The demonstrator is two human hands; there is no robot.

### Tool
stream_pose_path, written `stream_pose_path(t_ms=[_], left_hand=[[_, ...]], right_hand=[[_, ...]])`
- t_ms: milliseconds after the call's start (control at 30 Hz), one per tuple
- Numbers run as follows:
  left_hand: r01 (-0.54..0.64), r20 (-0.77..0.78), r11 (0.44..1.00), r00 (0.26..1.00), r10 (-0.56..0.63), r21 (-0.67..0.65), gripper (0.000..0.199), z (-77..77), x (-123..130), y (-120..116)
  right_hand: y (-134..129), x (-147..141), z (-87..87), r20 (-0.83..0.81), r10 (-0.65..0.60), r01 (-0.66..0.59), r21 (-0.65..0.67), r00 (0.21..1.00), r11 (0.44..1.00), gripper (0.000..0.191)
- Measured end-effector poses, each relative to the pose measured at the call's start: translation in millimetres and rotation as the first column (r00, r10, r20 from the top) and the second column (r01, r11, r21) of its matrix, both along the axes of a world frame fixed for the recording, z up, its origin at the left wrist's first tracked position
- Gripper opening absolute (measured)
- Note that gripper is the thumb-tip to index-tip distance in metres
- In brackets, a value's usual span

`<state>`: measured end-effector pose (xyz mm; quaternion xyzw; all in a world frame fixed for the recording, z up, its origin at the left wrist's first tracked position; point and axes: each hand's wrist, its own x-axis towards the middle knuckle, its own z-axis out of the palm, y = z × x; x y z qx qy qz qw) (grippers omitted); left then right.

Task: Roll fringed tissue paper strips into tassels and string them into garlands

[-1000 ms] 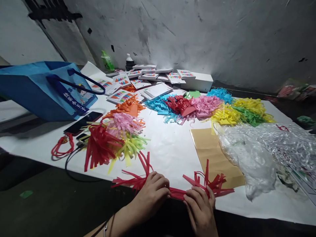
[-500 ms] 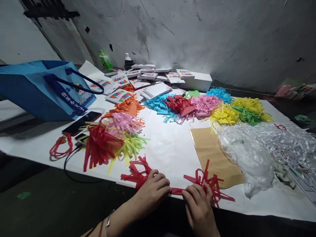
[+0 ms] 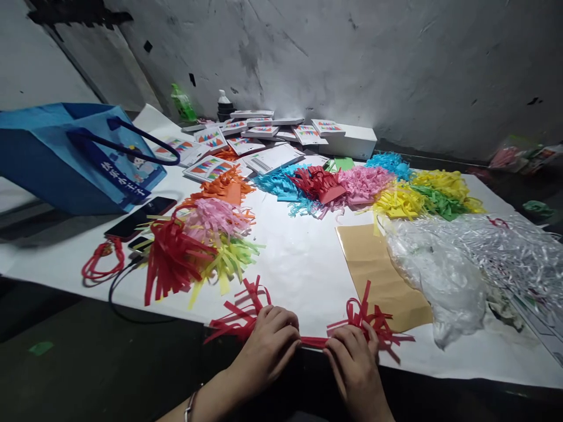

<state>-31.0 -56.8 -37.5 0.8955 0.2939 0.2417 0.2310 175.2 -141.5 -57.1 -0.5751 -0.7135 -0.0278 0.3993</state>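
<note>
A red tissue-paper tassel [image 3: 314,341] lies across the table's front edge, its middle narrowed to a band between my hands and its cut strips fanning out at both ends. My left hand [image 3: 273,340] is closed on the left part, with fringe sticking out past the knuckles. Closed on the right part is my right hand [image 3: 355,354], fringe showing beyond its fingers. Both thumbs are largely hidden. To the left lie a red tassel [image 3: 176,258], a pink tassel [image 3: 217,220], a yellow-green tassel [image 3: 231,258] and an orange tassel [image 3: 226,186].
Blue, red, pink, yellow and green fringe bundles [image 3: 323,184] line the back. A gold sheet [image 3: 380,275], a clear plastic bag [image 3: 453,293] and silver tinsel [image 3: 519,246] lie right. Left are a blue gift bag [image 3: 79,158], a phone [image 3: 141,218] and a cable. Printed packs [image 3: 264,132] are heaped behind.
The red band between my hands looks narrower, and the left fringe has spread farther left. My left hand has shifted slightly left. The whole view has moved a little.
</note>
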Motion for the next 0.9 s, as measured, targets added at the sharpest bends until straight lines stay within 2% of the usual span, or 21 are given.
stream_pose_path(t_ms=[100,300,367,533,633,733,900], left_hand=[[-0.013,0.005,0.999,1.0,0.013,-0.038,0.013,0.4,-0.3,-0.5],[-0.124,-0.067,0.988,0.991,0.118,-0.094,0.013,3.7,5.2,0.2],[-0.132,-0.092,0.986,0.988,0.123,-0.103,0.013,4.2,6.2,0.9],[-0.112,-0.092,0.983,0.991,0.1,-0.143,0.014,3.3,3.2,1.6],[-0.122,-0.103,0.98,0.989,0.107,-0.159,0.014,4.7,2.6,0.1],[-0.163,-0.142,0.977,0.979,0.144,-0.135,0.015,8.4,6.0,-1.9],[-0.217,-0.247,0.974,0.949,0.193,-0.072,0.01,11.2,13.1,-0.9]], right_hand=[[1.8,-1.4,-3.8,0.032,-0.026,0.026,-0.016,0.999,1.0,0.024],[6.7,0.0,0.2,0.141,-0.182,0.196,-0.085,0.973,0.977,0.029],[7.2,1.9,3.8,0.127,-0.142,0.155,-0.097,0.982,0.983,0.027],[3.9,9.8,3.6,0.009,0.037,-0.035,-0.152,0.999,0.988,0.017],[2.5,11.2,1.9,0.006,0.046,-0.044,-0.221,0.999,0.974,0.014],[4.2,3.9,4.6,-0.02,-0.034,0.027,-0.248,0.999,0.968,0.014],[9.7,-13.8,10.3,-0.036,-0.205,0.194,-0.21,0.978,0.958,0.015]])
